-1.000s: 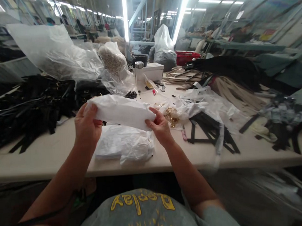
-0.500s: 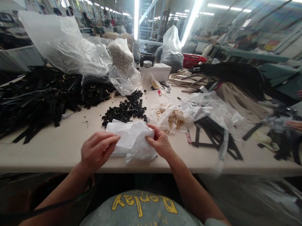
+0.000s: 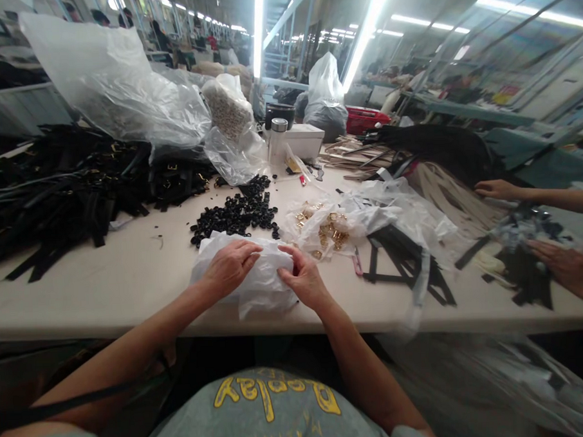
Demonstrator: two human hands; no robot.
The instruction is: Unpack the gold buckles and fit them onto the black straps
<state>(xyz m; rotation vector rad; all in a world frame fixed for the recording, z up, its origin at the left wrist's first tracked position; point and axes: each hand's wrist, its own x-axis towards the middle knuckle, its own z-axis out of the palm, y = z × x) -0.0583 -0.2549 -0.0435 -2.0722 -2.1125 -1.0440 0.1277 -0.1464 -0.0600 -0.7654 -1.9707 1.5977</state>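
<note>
A crumpled thin white sheet (image 3: 260, 287), paper or plastic, lies in front of me near the table's front edge. My left hand (image 3: 232, 265) rests over its upper middle with the fingers stretched out. At the sheet's right edge is my right hand (image 3: 304, 279), thumb and index finger apart. Just behind the sheet spreads a pile of small black rings (image 3: 233, 213). Right of it, gold-coloured metal pieces (image 3: 334, 233) lie in and around a clear plastic bag, with a pink-handled tool (image 3: 357, 262) beside them.
Black straps with buckles (image 3: 72, 183) heap up at the left. Large plastic bags (image 3: 136, 103), a bottle (image 3: 277, 142) and a white box (image 3: 303, 142) stand at the back. Black strips (image 3: 404, 258) lie at the right, near a co-worker's hands (image 3: 564, 268).
My left hand has moved right, from the sheet's left side onto its top. My right hand's thumb and finger no longer pinch the sheet. A co-worker's hands have come further in from the right.
</note>
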